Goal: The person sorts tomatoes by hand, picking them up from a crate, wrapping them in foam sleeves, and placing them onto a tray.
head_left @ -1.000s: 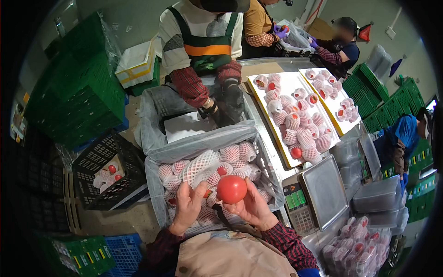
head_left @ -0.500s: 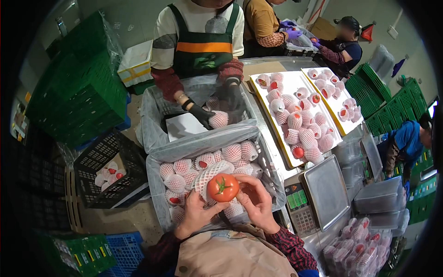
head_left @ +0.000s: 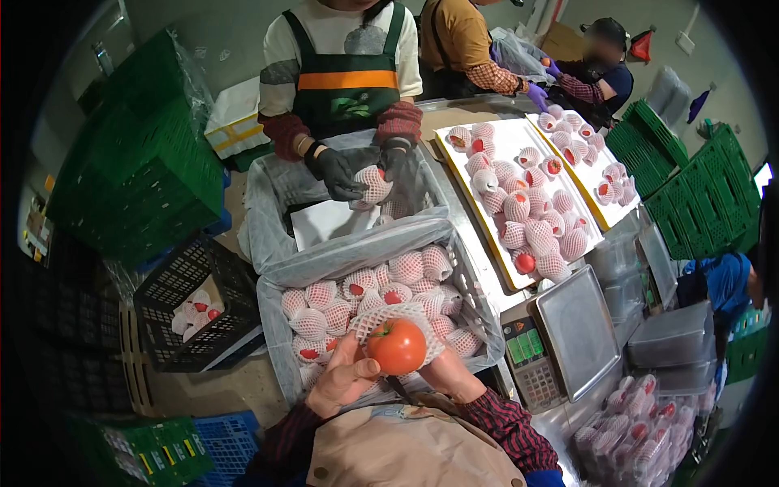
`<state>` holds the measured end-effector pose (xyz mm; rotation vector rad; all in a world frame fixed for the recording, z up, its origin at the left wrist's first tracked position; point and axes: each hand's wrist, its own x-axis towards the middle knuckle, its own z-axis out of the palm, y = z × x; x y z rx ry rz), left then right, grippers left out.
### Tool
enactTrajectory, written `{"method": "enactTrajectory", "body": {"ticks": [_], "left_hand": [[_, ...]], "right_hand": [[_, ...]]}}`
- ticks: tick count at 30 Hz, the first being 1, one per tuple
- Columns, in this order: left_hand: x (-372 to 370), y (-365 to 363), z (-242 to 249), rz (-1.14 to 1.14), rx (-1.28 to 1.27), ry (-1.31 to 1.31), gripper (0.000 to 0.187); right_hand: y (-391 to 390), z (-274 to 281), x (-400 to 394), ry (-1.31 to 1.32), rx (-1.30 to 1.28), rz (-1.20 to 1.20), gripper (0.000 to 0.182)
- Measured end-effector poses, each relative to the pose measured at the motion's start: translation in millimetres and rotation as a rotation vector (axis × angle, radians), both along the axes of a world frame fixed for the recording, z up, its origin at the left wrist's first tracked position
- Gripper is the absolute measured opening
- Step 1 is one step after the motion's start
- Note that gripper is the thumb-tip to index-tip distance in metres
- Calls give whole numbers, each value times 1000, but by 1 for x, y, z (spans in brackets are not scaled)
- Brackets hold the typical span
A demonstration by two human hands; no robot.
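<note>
A bare red tomato (head_left: 396,345) with a green stem is held above the nearer lined crate. My left hand (head_left: 347,378) is closed on its left side, thumb pressed against the skin. A white foam net sleeve (head_left: 373,318) spreads behind and around the tomato. My right hand (head_left: 449,375) reaches in from the right to the edge of the net; its fingers are hidden behind the tomato and the mesh. Below, the plastic-lined crate (head_left: 272,325) holds many tomatoes in foam nets (head_left: 309,322).
Across from me, a person's gloved hands (head_left: 345,174) hold a netted tomato over a second lined crate (head_left: 268,191). To the right are white trays (head_left: 507,150) of netted tomatoes, a scale (head_left: 578,333) and clear boxes (head_left: 669,337). A black crate (head_left: 182,284) stands left.
The tomato has turned, its stem now toward the upper left. My right hand has moved from its side to behind it, by the net. The person opposite has raised a netted tomato.
</note>
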<state>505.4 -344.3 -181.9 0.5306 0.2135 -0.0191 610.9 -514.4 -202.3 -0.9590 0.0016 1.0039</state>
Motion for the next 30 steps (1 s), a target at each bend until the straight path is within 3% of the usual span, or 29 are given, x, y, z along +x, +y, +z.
{"method": "enactTrajectory", "body": {"ticks": [1,3,5,6,8,9,11,16,19,24,26,30], "left_hand": [[1,-1,3,-25,3,-8,70],[4,-2,12,-48,5,-15,73],[7,-6,23,-80,383,-65,79],[10,-8,27,-72,380,-60,79],[18,-13,33,-39,709,-159,80],[19,-15,36,-34,706,-156,80],[22,-19,44,33,880,-190,75],[26,-25,50,162,1108,-178,66],[27,-25,47,225,1186,-153,65],[25,-30,47,239,1093,-93,57],[26,-30,49,258,1161,-52,40],[27,-26,36,299,1206,-74,26]], "right_hand": [[2,4,-1,171,-32,-13,39],[1,18,3,175,73,-25,35],[-2,18,7,181,173,-24,31],[-3,10,10,21,168,-132,24],[1,14,13,-331,17,-299,9],[1,17,11,-330,14,-293,9],[1,21,7,-712,-158,-502,9],[-4,17,2,-913,-174,-688,15],[-10,19,0,-1091,-65,-577,22],[-8,31,4,-1128,-284,-458,19],[-9,36,6,-1103,-331,-405,19],[-12,33,11,-1070,-384,-242,17]]}}
